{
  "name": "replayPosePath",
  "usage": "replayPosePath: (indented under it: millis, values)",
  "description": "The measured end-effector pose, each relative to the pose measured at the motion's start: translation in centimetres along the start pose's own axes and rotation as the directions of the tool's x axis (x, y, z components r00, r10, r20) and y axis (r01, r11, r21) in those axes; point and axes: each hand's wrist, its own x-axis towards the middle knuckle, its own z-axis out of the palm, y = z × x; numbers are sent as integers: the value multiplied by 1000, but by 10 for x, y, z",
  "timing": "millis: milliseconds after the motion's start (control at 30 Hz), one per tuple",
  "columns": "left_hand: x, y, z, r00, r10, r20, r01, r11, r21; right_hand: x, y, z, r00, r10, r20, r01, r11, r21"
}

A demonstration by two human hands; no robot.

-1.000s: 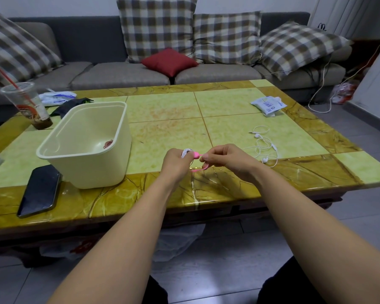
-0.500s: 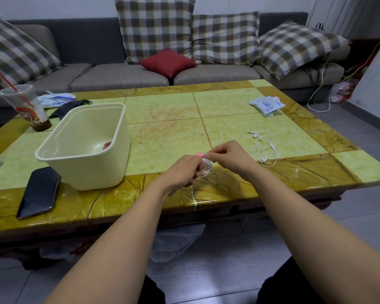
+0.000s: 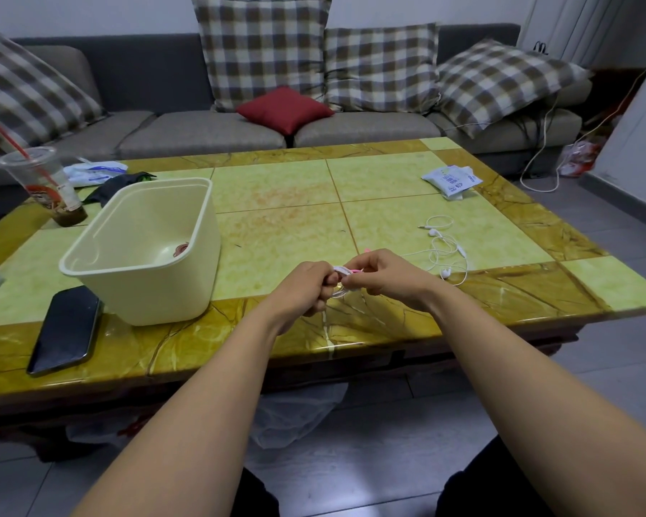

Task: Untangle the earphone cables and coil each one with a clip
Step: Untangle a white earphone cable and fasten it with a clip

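Head view: yellow-green tiled worktop (image 3: 276, 203) before grey sofa (image 3: 202, 132). Left grip (image 3: 306, 289) and right grip (image 3: 385, 274) meet above near edge, both clenched on coiled earphone cable (image 3: 339, 292). Pink clip (image 3: 357, 270) at right fingertips. Loose earphones (image 3: 444, 251) right of grips; cream bin (image 3: 157, 292) and phone (image 3: 66, 328) left.

Bare tabletop (image 3: 284, 225) lies open ahead of the left hand (image 3: 303, 289) and right hand (image 3: 385, 274). A cream tub (image 3: 165, 292) and phone (image 3: 66, 328) crowd the left, loose white earphones (image 3: 445, 271) the right. A packet (image 3: 450, 179) sits far right, a cup (image 3: 42, 184) far left.
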Motion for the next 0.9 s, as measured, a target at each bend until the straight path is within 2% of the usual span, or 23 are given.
replayPosePath:
  millis: [133, 300, 533, 700, 800, 900]
  values:
    - [-1, 2, 1, 999, 0, -34, -1, 1000, -21, 0, 1, 0, 1000, -3, 25, 3, 1000, -11]
    - [0, 2, -1, 994, 31, -105, -32, 999, -14, -2, -1, -1, 994, -13, 108, 7, 998, 55]
    - [1, 1, -3, 994, 40, -98, -48, 996, -75, -6, -6, 1, 969, -6, 249, -80, 938, 337]
    - [1, 1, -2, 995, 71, -67, -77, 993, -84, -6, -5, -1, 977, 2, 215, -85, 922, 377]
    - [1, -2, -3, 990, 122, -76, -125, 992, -34, -6, -2, -1, 979, 11, 202, -85, 928, 364]
    - [0, -4, -7, 991, 119, -66, -123, 990, -62, -7, -1, -1, 981, 37, 192, -99, 941, 324]
